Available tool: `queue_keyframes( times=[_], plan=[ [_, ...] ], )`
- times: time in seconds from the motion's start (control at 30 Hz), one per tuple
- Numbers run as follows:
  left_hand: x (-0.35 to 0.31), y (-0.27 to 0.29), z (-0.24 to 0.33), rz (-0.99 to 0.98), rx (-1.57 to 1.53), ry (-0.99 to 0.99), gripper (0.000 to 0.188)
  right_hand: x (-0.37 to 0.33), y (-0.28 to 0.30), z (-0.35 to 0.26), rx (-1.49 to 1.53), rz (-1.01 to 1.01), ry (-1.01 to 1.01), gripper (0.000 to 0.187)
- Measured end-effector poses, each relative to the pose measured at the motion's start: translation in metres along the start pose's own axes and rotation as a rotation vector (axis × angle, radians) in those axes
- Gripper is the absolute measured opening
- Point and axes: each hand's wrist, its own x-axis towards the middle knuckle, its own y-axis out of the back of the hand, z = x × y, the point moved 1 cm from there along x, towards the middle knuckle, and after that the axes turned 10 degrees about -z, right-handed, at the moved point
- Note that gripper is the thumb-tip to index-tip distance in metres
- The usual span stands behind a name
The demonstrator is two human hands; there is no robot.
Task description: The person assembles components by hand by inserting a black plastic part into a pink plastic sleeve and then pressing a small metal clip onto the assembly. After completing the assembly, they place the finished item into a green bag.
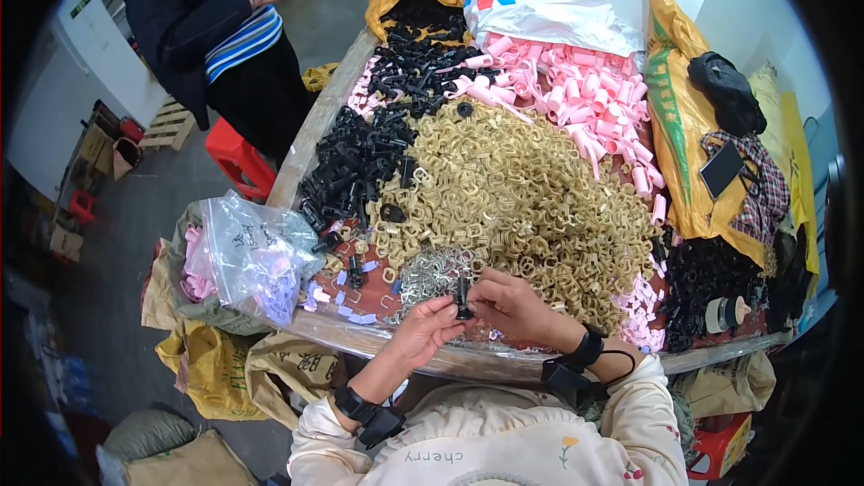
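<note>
Between my two hands, just above the table's near edge, stands a small black cylindrical plastic part (463, 297), held upright. The fingertips of my left hand (427, 326) pinch it low down. My right hand (510, 304) has its thumb and fingers closed against its other side; whether a smaller piece sits in those fingers I cannot make out. Right behind the hands lies a heap of bent silver wire pieces (430, 272). Beyond it spreads a big pile of tan oval plastic rings (513, 198).
Black parts (346, 157) cover the table's left side, pink tubular parts (585, 94) the back right. A clear bag of purple pieces (256, 252) sits at the left corner. Yellow sacks (679, 126) line the right. A person (216, 31) stands at the far left by a red stool (238, 157).
</note>
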Motion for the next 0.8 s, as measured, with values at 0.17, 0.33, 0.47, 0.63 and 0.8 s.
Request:
queue_keyframes(
  times=[0.17, 0.33, 0.47, 0.63, 0.8],
  plan=[
    [-0.002, -0.001, 0.001, 0.020, -0.003, 0.013, 0.022, -0.002, -0.001, -0.002, -0.081, 0.008, 0.048, 0.006],
    [-0.001, 0.001, 0.000, 0.054, -0.003, -0.005, 0.019, -0.003, -0.003, 0.000, -0.105, 0.021, 0.084, 0.007],
    [0.000, -0.002, -0.001, 0.065, 0.000, -0.002, 0.018, -0.005, -0.004, 0.002, -0.207, 0.020, 0.129, 0.007],
    [0.001, -0.001, -0.001, 0.116, 0.045, 0.024, 0.018, -0.004, -0.002, 0.005, -0.246, -0.030, 0.122, 0.008],
    [0.001, -0.001, 0.001, 0.129, 0.099, 0.076, 0.021, -0.005, -0.009, 0.013, 0.411, -0.075, -0.206, 0.012]
  ],
)
